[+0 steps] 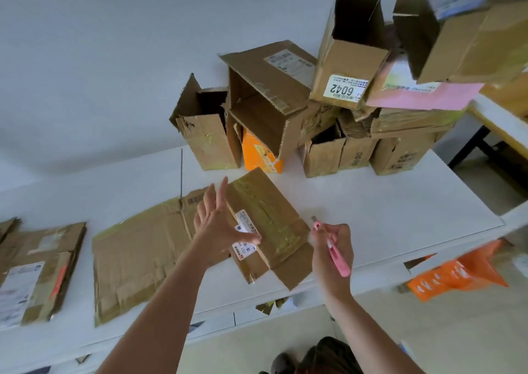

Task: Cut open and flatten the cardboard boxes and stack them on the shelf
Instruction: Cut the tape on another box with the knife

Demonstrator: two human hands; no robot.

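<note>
A flattened cardboard box (143,248) lies spread across the white shelf top (385,216). My left hand (220,225) hovers over its right part with fingers straight and spread, holding nothing. My right hand (333,252) grips a pink box cutter (331,245), blade end pointing up and away, just right of the cardboard's edge. More flattened cardboard (37,268) lies stacked at the left. A pile of uncut boxes (314,111) stands at the back right against the wall.
An orange box (261,156) sticks out under the pile. A pink box (423,93) lies high in the pile. An orange bag (457,273) hangs below the shelf edge at the right. A table (503,128) stands at the far right.
</note>
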